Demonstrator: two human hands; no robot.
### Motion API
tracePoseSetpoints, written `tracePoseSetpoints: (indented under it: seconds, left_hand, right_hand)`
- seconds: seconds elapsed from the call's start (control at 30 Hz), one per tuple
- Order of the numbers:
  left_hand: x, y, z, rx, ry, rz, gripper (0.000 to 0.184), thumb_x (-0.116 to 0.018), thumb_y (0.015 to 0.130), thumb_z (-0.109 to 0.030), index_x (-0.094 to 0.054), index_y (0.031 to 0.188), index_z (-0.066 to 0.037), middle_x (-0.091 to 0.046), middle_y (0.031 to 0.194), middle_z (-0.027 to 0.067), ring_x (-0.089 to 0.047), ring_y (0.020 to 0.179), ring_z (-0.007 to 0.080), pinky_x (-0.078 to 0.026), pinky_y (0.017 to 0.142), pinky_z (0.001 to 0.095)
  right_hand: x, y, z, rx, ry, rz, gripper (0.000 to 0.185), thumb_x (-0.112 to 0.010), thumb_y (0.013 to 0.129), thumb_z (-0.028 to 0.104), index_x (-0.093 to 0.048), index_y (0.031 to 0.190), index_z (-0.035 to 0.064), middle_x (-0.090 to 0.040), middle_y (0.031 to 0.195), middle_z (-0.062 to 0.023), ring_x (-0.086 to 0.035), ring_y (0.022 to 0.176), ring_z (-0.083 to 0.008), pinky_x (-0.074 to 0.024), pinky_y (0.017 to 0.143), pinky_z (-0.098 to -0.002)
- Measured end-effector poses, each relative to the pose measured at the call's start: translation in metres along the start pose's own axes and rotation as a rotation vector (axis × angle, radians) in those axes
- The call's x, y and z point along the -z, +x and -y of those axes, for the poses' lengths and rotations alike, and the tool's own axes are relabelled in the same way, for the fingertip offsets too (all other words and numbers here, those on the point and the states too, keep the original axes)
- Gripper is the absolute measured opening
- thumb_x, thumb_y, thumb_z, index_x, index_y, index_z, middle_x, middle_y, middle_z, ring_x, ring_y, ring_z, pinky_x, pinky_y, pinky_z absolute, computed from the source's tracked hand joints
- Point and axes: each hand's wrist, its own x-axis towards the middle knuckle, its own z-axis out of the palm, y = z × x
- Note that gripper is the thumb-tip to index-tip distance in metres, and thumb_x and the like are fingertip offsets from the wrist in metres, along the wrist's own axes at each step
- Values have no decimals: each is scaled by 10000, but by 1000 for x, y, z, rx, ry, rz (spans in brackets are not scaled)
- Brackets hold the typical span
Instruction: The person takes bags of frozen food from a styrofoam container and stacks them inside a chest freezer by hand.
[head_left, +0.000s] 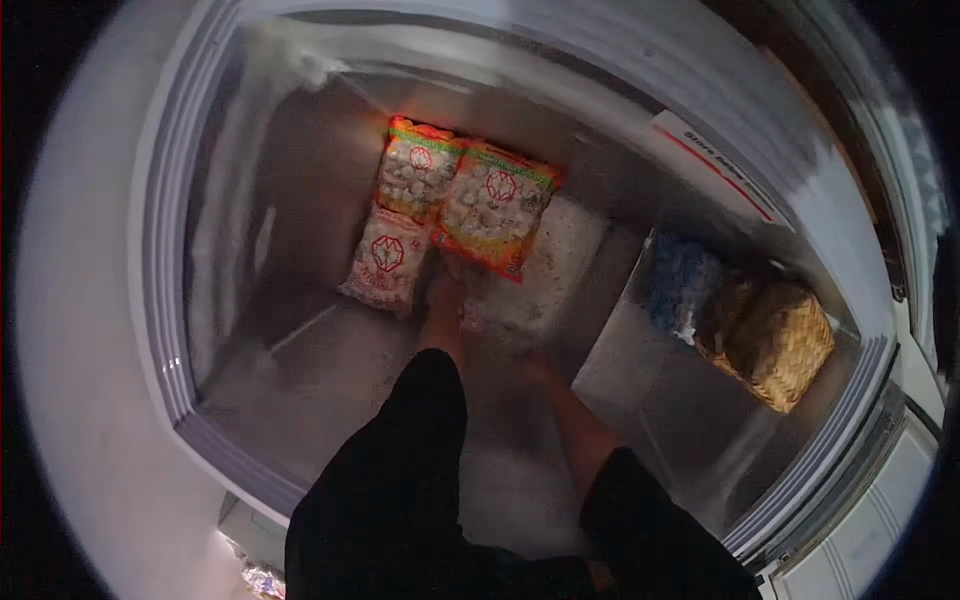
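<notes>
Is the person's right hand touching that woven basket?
Apart: the head view shows a wide gap, with a pale ledge between the right hand and the woven basket.

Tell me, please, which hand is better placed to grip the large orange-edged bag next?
Probably the left hand: it is close to the lower edge of the large orange-edged bag, though contact is unclear. The right hand, blurred, is farther from it.
</notes>
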Motion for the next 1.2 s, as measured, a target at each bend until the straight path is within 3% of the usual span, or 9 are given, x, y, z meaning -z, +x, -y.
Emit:
tracePoseSetpoints:
  seconds: [0.1, 0.33, 0.43, 0.5, 0.63, 0.7, 1.0, 1.1, 1.2]
  left_hand:
    - [-39, 24, 38, -466, 121, -571, 549, -433, 802, -381, -374, 1194, -2, -490, 1106, 167, -503, 971, 310, -408, 825, 374]
    - [-44, 23, 40, -240, 113, -142, 522, -445, 789, -360, -392, 1171, -8, -498, 1086, 164, -508, 960, 306, -409, 817, 375]
    - [-46, 19, 24, -243, 123, -44, 508, -451, 783, -349, -401, 1159, -11, -503, 1076, 162, -510, 955, 304, -410, 813, 375]
    - [-50, 18, 7, -256, 126, 13, 499, -455, 779, -342, -407, 1151, -13, -506, 1069, 161, -512, 952, 302, -410, 810, 375]
    - [-61, 21, -19, -287, 136, 94, 481, -464, 771, -327, -419, 1136, -16, -512, 1056, 159, -515, 945, 300, -411, 805, 376]
    - [-72, 24, -25, -292, 140, 128, 472, -468, 767, -320, -425, 1128, -18, -515, 1050, 158, -517, 942, 299, -411, 802, 376]
    - [-107, 5, 40, -218, 202, 265, 433, -487, 748, -288, -452, 1092, -27, -528, 1020, 154, -524, 926, 293, -413, 790, 378]
    - [-105, 1, 51, -213, 197, 288, 421, -493, 742, -277, -461, 1081, -30, -532, 1010, 152, -526, 921, 291, -413, 786, 378]
    - [-101, -1, 55, -207, 190, 298, 408, -499, 736, -266, -470, 1069, -33, -537, 1000, 151, -528, 916, 289, -414, 782, 378]
  right_hand:
    - [51, -45, 47, -180, 246, -49, 245, -464, 798, 201, -567, 934, 25, -583, 882, -124, -560, 792, -257, -440, 725, -367]
    - [30, -24, 46, -321, 485, 11, 229, -483, 793, 142, -553, 996, 64, -573, 936, -67, -539, 860, -199, -408, 785, -319]
    - [33, -17, 54, 141, 1077, -19, 241, -490, 793, 125, -532, 1018, 48, -566, 931, -59, -529, 863, -170, -391, 813, -304]
    - [60, -20, 84, -27, 514, 29, 230, -489, 798, 120, -533, 1004, 29, -559, 933, -63, -521, 877, -170, -388, 821, -301]
    - [63, -17, 80, -141, 976, 53, 222, -476, 804, 114, -531, 1000, 25, -551, 930, -63, -511, 897, -167, -384, 823, -298]
    - [61, -18, 71, -27, 490, -44, 221, -454, 805, 82, -524, 1006, 22, -554, 930, -70, -515, 899, -175, -392, 814, -305]
    - [49, -27, 108, 6, 52, 104, 281, -327, 891, 204, -521, 995, 30, -540, 967, -104, -523, 889, -203, -399, 791, -316]
    - [6, -8, 82, 208, 516, -15, 283, -334, 891, 214, -513, 984, 15, -555, 920, -114, -543, 825, -224, -414, 759, -326]
    - [50, 0, 113, 93, 221, 69, 254, -374, 873, 203, -511, 977, 16, -557, 898, -105, -546, 784, -212, -421, 738, -318]
